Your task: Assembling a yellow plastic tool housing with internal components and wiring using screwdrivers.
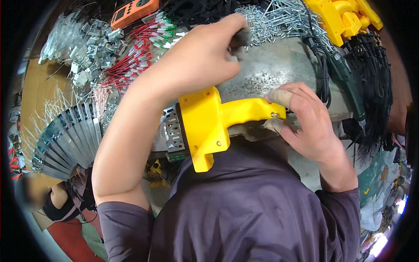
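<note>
Cluttered workshop surroundings are filling the view, seen from above a grey metal-topped bench (279,65) that is carrying parts and tools.

Nearest, at six o'clock, the person's dark purple shirt (253,209) is taking up the lower frame. Just above it, at the bench's near edge, a yellow plastic tool housing (209,126) is lying on its side, its handle pointing toward three o'clock and a perforated metal plate (172,131) showing at its nine o'clock end.

The right hand (312,124) is curling around the handle's end, fingers partly closed, with tape wrapped on the fingertips. It appears to be steadying the housing so it does not shift on the bench.

The left hand (209,52) is reaching farther out toward twelve o'clock, its fingers pinched shut on a small dark object that I cannot identify, close to a pile of silver screws (270,19). The pile seems to sit within easy reach of that hand.

At nine o'clock, flat grey metal strips (65,139) are fanning out. Beyond them, at ten to eleven o'clock, red-wired connectors (139,52) and small metal brackets (91,48) are lying in heaps, with an orange meter (133,11) behind. At one o'clock, more yellow housings (345,17) are stacked; black cables (371,74) are trailing down at two o'clock.
</note>
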Motion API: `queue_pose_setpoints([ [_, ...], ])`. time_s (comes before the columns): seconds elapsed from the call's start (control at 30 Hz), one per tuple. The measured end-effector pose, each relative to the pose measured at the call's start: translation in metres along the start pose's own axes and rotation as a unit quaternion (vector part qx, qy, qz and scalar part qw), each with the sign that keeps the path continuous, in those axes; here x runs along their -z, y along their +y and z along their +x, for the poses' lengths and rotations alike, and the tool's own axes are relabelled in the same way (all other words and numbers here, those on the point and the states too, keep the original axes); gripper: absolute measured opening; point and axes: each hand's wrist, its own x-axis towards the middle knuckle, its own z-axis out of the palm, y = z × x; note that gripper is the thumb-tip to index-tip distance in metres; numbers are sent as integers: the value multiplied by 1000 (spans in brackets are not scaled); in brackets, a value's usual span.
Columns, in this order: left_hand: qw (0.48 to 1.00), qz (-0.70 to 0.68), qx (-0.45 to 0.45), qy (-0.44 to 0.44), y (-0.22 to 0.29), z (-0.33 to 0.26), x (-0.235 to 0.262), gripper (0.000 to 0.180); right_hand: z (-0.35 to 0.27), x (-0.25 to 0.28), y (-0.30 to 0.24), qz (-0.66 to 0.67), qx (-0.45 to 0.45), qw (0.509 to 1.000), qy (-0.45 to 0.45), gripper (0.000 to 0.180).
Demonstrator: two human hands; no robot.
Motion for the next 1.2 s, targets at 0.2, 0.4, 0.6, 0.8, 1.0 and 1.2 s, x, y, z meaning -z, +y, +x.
queue_pose_setpoints([
  [0.2,960,-236,147,-16,22,-88,25,33,-5,-7,0,31,-27,998,43,51],
  [0.4,977,-188,100,-6,24,-136,14,32,-10,-9,6,1,-9,999,53,31],
  [0.6,983,-143,113,-3,32,-139,10,35,-5,-5,3,4,-25,999,37,28],
  [0.8,998,-24,57,-33,36,-137,10,34,2,6,2,40,-45,998,-15,30],
  [1.0,997,-48,60,-8,37,-141,4,36,31,44,73,-184,-74,980,6,23],
  [1.2,995,-52,87,-23,42,-134,6,38,76,43,134,-290,-38,956,36,30],
])
